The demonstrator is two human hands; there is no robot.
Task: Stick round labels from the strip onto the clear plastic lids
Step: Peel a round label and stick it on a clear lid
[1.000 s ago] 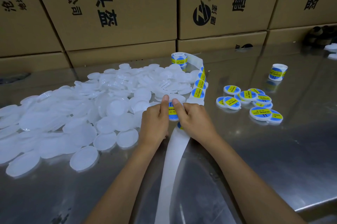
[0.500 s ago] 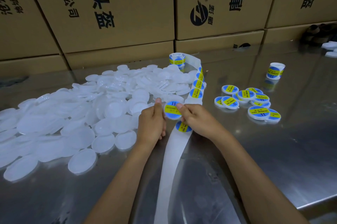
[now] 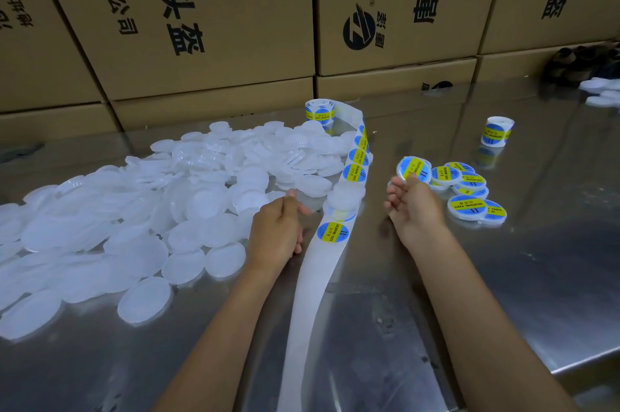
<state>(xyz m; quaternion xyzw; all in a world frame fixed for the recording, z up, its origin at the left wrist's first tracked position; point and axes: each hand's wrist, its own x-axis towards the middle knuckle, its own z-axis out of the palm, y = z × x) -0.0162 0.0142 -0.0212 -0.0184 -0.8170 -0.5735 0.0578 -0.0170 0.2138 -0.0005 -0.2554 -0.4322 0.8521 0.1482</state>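
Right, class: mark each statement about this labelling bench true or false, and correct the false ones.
1. The unlabelled clear lids are heaped left of the label strip. True.
2. The labelled lids lie left of the strip. False: they lie right of it.
3. Only one label roll is on the steel table. False: a feeding roll ends the strip, and a spare roll stands far right.
4. The left hand and right hand are on opposite sides of the strip. True.
5. Plastic crates stand behind. False: cardboard boxes.
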